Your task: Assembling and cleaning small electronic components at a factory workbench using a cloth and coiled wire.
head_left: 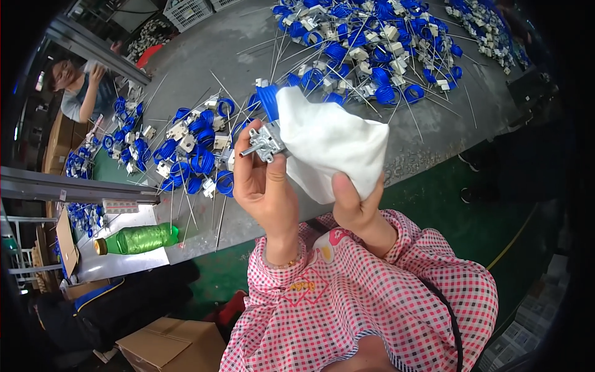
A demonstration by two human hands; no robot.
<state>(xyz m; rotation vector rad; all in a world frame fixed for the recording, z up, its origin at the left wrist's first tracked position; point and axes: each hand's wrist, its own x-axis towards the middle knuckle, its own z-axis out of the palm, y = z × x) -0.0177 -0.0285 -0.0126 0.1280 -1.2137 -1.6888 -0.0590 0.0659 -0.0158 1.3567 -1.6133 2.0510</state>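
My left hand [269, 198] is raised over the table and pinches a thermostat [267, 142] between thumb and fingers. The thermostat has a silver metal body, with a short shaft pointing left and a blue coil [268, 101] at its upper end. A white cloth [338, 139] is gripped by my right hand [358, 214], thumb in front. The cloth lies against the thermostat's right side and covers part of it. Folds of the cloth hide some of my right fingers.
A pile of similar thermostats [378, 46] with blue coils and thin rods spreads across the grey table [220, 46]. A smaller pile [198, 146] lies left of my hands. A green bottle [137, 239] lies near a metal post. Another person [87, 93] is at far left.
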